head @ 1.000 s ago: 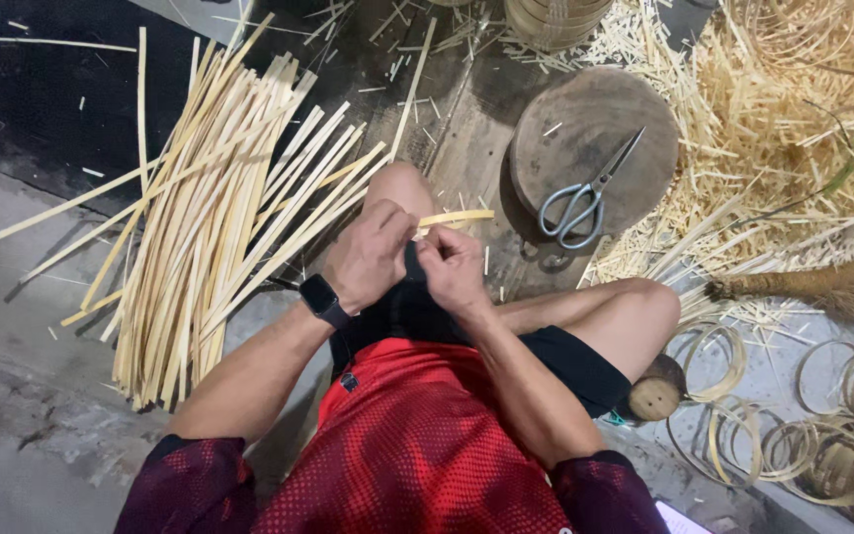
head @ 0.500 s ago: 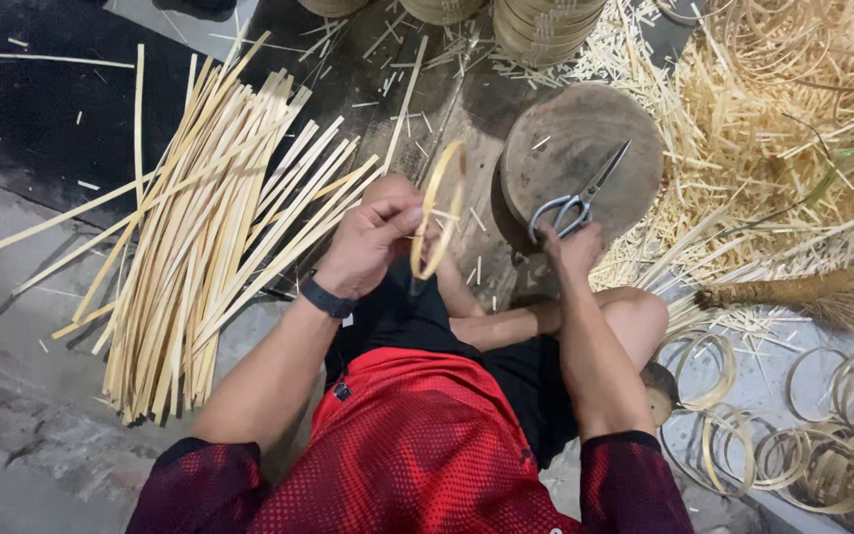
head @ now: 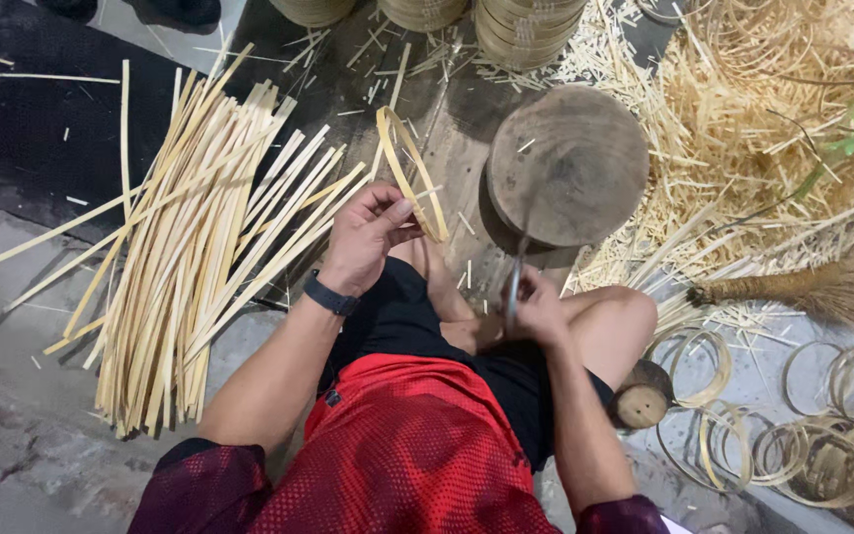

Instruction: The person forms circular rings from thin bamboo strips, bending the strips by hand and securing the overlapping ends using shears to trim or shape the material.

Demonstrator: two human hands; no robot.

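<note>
On grey concrete floor (head: 12, 475), beside a dark mat (head: 42, 129): a fanned bundle of pale flat bamboo strips (head: 190, 257), well left of the knees. Ahead, on worn wooden boards (head: 437, 119), a round brown wooden chopping block (head: 570, 163), chips and splinters scattered around it. Along the top edge, stacked round woven bamboo containers (head: 526, 25). To the right, a deep heap of straw-coloured bamboo shavings (head: 763, 129) and a brown bristle hand broom (head: 822, 287) lying on its edge. Lower right, several finished thin bamboo hoops (head: 803, 435) lying flat on the concrete, near a short round wooden mallet-like log (head: 641, 400).

Left hand (head: 363, 237) raised over the left knee, thumb and fingertips pinching a narrow pale bamboo strip bent into a loop (head: 409, 173), loop standing up above the fingers, just left of the block. Right hand (head: 536, 311) low between the thighs, fingers curled around grey metal scissors (head: 514, 282), blades blurred and pointing up toward the block's near edge. Black wristband (head: 331, 295) on the left wrist; red mesh shirt (head: 407, 455) and black shorts (head: 397, 316) below.
</note>
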